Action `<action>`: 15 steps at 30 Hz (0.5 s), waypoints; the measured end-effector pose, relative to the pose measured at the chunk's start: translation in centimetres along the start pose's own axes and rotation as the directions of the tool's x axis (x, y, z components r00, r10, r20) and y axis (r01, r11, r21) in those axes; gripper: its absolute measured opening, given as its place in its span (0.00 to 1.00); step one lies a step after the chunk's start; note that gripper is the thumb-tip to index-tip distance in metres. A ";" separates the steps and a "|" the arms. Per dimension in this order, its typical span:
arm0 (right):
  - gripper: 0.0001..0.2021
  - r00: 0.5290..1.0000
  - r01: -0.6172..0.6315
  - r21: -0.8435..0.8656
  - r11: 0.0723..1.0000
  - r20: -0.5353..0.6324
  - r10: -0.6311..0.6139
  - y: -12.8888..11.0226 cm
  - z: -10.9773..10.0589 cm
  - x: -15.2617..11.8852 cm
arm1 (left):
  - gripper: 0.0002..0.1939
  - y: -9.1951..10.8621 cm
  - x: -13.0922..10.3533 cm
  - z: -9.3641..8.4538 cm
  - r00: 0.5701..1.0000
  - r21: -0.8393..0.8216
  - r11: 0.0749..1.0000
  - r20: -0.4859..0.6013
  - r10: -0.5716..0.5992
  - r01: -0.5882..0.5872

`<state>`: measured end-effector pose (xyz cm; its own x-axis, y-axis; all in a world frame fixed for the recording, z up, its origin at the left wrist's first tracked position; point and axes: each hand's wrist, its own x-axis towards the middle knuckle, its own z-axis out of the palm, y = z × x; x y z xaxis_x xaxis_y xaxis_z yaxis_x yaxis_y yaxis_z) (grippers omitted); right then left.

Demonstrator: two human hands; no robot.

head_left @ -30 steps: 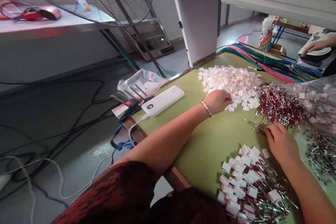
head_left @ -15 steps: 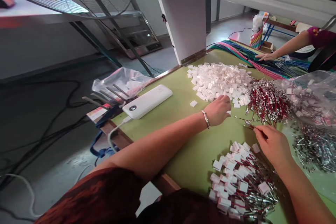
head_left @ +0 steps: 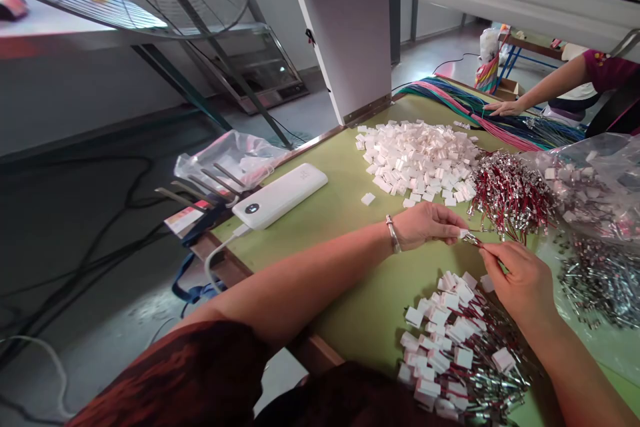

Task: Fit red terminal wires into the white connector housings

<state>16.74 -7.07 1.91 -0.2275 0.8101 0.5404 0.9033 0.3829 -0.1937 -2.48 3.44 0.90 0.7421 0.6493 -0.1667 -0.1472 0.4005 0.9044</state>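
My left hand (head_left: 429, 221) pinches a small white connector housing (head_left: 463, 233) between thumb and fingertips. Close against it, my right hand (head_left: 517, 273) grips a few short wires with metal crimp terminals (head_left: 471, 238), whose tips point at the housing; whether they are inside it I cannot tell. Beyond my left hand lies a heap of loose white housings (head_left: 420, 157). A bundle of red wires with silver terminals (head_left: 513, 193) sits behind my right hand. Nearer to me is a pile of housings fitted with wires (head_left: 450, 333).
A white power bank (head_left: 280, 195) with a cable lies at the table's left edge, beside a clear plastic bag (head_left: 230, 157). More terminals (head_left: 600, 280) and bagged housings (head_left: 585, 187) are at right. Another person's hand (head_left: 505, 108) rests on long coloured wires (head_left: 450, 97) at the back.
My left hand has come from the edge of the housing heap, towards me and right, carrying a housing up to the wire terminals. My right hand has barely moved.
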 end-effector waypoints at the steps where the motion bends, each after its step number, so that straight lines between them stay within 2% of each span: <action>1: 0.08 1.000 0.002 -0.002 1.000 0.000 -0.002 0.0 0.0 0.0 | 0.14 0.0 0.0 0.0 1.000 -0.009 1.000 0.015 -0.006 0.006; 7: 0.09 0.999 0.024 -0.021 0.999 0.032 -0.024 -0.2 -0.3 0.0 | 0.17 0.5 -0.2 -0.3 0.996 0.021 0.999 0.083 -0.030 0.028; 11: 0.11 0.997 0.064 -0.134 0.989 0.057 -0.057 -0.9 -0.6 0.1 | 0.15 0.6 -0.2 -0.1 0.998 0.108 0.994 0.060 -0.037 0.031; 15: 0.12 0.994 0.094 -0.205 0.974 0.080 -0.079 -1.4 -0.4 -0.1 | 0.13 -0.2 -0.2 0.7 0.997 0.189 0.981 0.040 -0.059 0.050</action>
<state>15.64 -7.83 2.43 -0.3269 0.8103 0.4864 0.9331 0.3585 0.0299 -2.13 2.80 1.06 0.7753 0.5980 -0.2034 0.0160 0.3033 0.9528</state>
